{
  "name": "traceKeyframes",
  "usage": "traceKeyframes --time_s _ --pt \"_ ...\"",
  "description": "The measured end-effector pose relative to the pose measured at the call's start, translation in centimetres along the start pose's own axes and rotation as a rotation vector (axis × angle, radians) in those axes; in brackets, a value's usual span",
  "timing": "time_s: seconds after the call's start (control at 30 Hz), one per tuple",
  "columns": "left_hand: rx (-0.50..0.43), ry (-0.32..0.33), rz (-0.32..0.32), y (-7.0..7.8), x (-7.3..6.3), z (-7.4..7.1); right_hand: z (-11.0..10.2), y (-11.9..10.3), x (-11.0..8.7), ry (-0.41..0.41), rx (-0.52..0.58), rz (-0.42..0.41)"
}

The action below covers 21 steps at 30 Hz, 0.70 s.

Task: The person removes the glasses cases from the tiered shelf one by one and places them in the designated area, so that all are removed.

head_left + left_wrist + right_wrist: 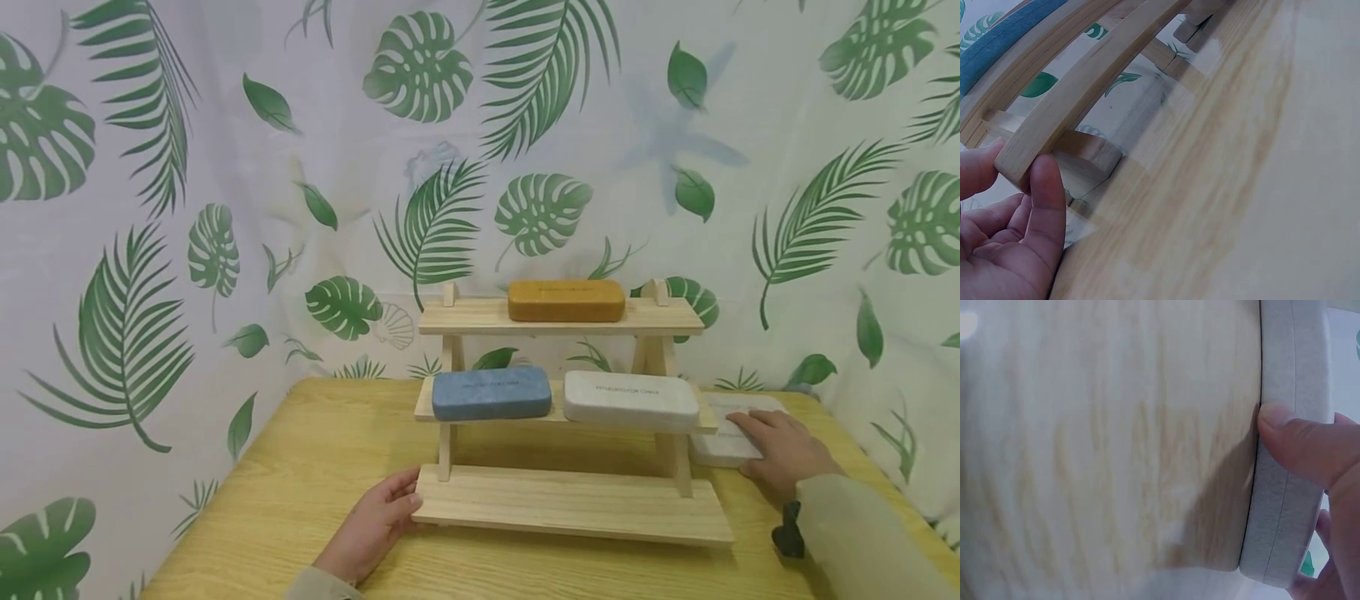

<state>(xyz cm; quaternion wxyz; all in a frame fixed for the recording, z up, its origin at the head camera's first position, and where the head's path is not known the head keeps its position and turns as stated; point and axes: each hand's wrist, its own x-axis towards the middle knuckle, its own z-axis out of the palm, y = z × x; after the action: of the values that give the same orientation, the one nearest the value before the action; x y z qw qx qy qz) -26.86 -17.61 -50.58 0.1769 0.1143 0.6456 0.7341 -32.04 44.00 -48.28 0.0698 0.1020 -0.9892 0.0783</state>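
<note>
Where the left hand grips: thumb and fingers pinch the left end of the bottom shelf of a wooden rack.
Right hand: reaches past the rack's right end and holds a pale grey case, thumb against its side, fingers over its top.
Pale grey case: lies on the wooden table, near the back right corner, just beside the rack.
Middle shelf: a blue case near the left end, a white case near the right, a narrow gap between; both carry small lettering.
Top shelf: an orange case around the middle.
Backdrop: white, printed with green leaves, rising beyond the table's back edge.
</note>
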Motion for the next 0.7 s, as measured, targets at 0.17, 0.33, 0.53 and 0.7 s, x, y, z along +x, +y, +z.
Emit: traceKeyframes --time_s 0.17,0.33,0.53,0.7 --pt "-0.001 0.000 0.002 0.05 0.10 0.10 -0.41 -0.11 -0.05 -0.001 -0.002 -0.001" --pt "-0.004 0.009 -0.006 0.08 0.15 0.11 -0.57 -0.17 0.01 -0.018 -0.007 0.019" --pt "-0.002 0.015 -0.011 0.09 0.15 0.11 -0.18 0.28 0.27 -0.028 0.010 0.027" --pt "0.001 0.012 -0.011 0.09 0.09 0.13 0.32 0.63 0.33 -0.024 0.017 0.023"
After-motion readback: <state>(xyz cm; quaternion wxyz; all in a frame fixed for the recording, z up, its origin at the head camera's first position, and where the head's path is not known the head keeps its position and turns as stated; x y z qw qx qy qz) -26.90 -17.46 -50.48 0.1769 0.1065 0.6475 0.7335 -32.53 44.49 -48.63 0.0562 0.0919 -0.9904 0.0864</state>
